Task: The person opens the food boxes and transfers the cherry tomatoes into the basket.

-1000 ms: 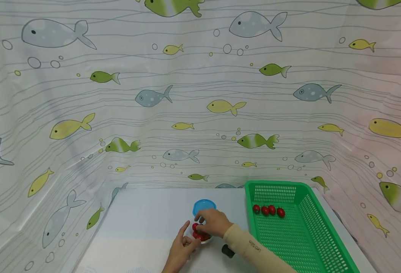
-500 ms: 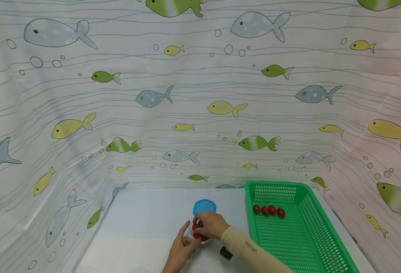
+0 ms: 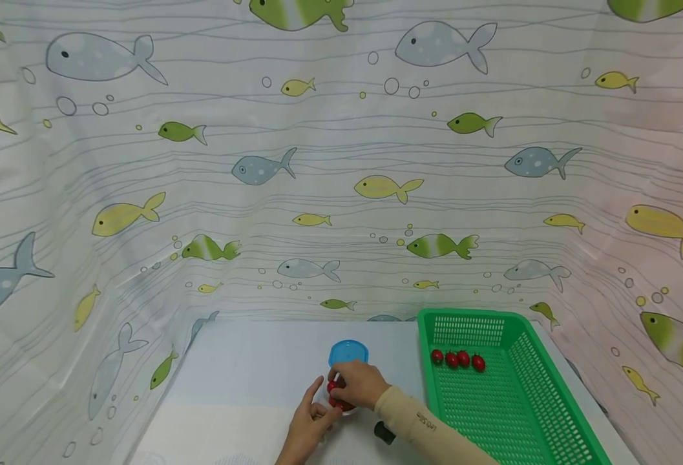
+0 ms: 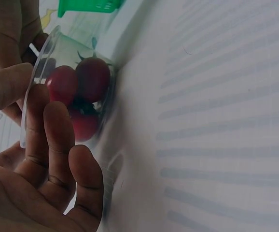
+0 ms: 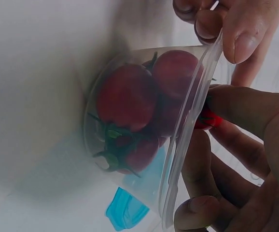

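Observation:
A clear plastic tub stands on the white table with several red cherry tomatoes inside, green stems showing through its wall. My left hand holds the tub from the left, thumb at the rim and curled fingers against the side, index finger raised. From the right, my right hand reaches over the rim with fingers bent down into the opening. Between its thumb and fingers, one cherry tomato is pinched at the mouth of the tub, largely hidden by them.
Behind the tub lies a blue lid. A green plastic basket occupies the right side, with several cherry tomatoes in a row near its far left corner. Fish-patterned sheeting walls the table's back and sides.
My right hand has moved slightly left and down into the tub, then stayed nearly still. The left hand keeps its place at the tub, and the basket's tomatoes have not moved.

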Motion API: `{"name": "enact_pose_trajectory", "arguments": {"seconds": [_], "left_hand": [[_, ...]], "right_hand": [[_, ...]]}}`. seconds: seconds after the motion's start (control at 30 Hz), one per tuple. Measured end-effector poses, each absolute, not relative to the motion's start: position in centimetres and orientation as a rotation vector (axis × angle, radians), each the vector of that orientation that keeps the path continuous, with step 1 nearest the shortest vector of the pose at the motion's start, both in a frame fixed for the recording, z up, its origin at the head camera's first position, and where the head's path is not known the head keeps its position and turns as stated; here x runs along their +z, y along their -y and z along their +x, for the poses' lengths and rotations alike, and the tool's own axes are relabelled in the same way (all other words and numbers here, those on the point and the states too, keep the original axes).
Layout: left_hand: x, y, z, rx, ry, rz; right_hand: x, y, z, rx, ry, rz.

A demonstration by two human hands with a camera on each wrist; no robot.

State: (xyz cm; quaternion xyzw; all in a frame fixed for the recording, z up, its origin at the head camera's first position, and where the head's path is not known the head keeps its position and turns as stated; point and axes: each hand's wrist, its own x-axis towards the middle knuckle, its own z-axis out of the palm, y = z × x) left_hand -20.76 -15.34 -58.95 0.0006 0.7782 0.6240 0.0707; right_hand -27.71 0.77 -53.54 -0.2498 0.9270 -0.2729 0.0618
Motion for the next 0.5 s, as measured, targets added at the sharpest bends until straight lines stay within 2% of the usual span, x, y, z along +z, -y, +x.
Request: {"name": "enact_pose_trajectory", "arguments": {"seconds": [0.5], "left_hand": [[-59.08,15.32,-20.63,1.872,-2.344,0.001]], "right_hand": [[-53.74,-0.98,-27.86,-0.788,-2.833,-0.782]]}}
